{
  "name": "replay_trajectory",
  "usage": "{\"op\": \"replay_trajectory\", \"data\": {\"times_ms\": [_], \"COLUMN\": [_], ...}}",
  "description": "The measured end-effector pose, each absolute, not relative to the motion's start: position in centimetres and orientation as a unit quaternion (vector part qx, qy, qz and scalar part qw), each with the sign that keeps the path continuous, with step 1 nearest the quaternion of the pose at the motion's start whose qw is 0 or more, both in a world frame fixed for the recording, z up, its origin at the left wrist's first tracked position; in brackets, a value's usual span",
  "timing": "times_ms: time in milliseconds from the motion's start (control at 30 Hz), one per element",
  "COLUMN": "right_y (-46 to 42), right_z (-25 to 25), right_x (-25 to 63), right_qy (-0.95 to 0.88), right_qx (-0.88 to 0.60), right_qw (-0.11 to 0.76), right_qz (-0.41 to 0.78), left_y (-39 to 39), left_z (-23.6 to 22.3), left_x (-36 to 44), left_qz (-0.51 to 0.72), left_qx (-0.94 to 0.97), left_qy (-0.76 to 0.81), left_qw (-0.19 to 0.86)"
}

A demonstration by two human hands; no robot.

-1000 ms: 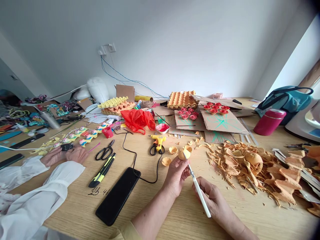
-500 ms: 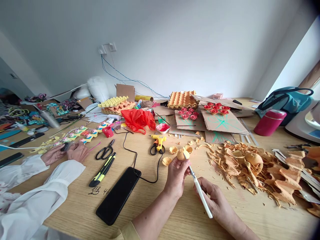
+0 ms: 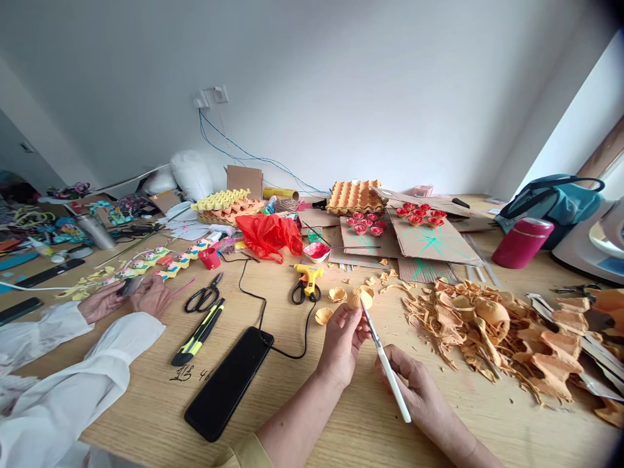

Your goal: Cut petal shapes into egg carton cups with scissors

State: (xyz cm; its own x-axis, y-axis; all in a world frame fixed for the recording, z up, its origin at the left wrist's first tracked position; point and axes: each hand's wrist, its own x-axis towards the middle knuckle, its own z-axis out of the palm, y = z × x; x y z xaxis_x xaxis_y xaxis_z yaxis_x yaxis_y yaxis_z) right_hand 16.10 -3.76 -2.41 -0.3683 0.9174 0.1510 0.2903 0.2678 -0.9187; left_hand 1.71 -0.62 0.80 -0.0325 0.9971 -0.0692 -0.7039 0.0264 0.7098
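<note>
My left hand pinches a small orange egg-carton cup between thumb and fingers, above the wooden table. In my right hand are white-handled scissors, seen nearly edge-on. Their metal blades reach up to the cup's right side; whether they are cutting into it I cannot tell. Just left of my left hand lie cut orange petal-edged cups, with another cup slightly farther back. Behind the held cup, part of a further piece is hidden.
A yellow glue gun rests by black scissors, its cord running past a phone. Egg-carton scraps pile up at right, near a pink bottle. Red paper flowers sit on cardboard. A co-worker's hands are at left.
The scissors' blades have shifted slightly against the cup, which appears a little turned. Both hands keep nearly the same place, and the whole view has moved slightly.
</note>
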Motion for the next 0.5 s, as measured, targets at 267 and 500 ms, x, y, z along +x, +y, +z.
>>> {"op": "replay_trajectory", "data": {"times_ms": [267, 500], "right_y": [-4.2, -4.2], "right_z": [-3.2, -1.9], "right_x": [16.2, 16.2], "right_qy": [-0.698, -0.662], "right_qx": [-0.378, -0.383], "right_qw": [0.331, 0.327], "right_qz": [0.51, 0.555], "left_y": [0.4, 1.0], "left_z": [0.6, 0.3], "left_x": [0.7, 0.0], "left_qz": [0.683, 0.697], "left_qx": [0.2, 0.162], "left_qy": [0.273, 0.234], "left_qw": [0.647, 0.659]}}
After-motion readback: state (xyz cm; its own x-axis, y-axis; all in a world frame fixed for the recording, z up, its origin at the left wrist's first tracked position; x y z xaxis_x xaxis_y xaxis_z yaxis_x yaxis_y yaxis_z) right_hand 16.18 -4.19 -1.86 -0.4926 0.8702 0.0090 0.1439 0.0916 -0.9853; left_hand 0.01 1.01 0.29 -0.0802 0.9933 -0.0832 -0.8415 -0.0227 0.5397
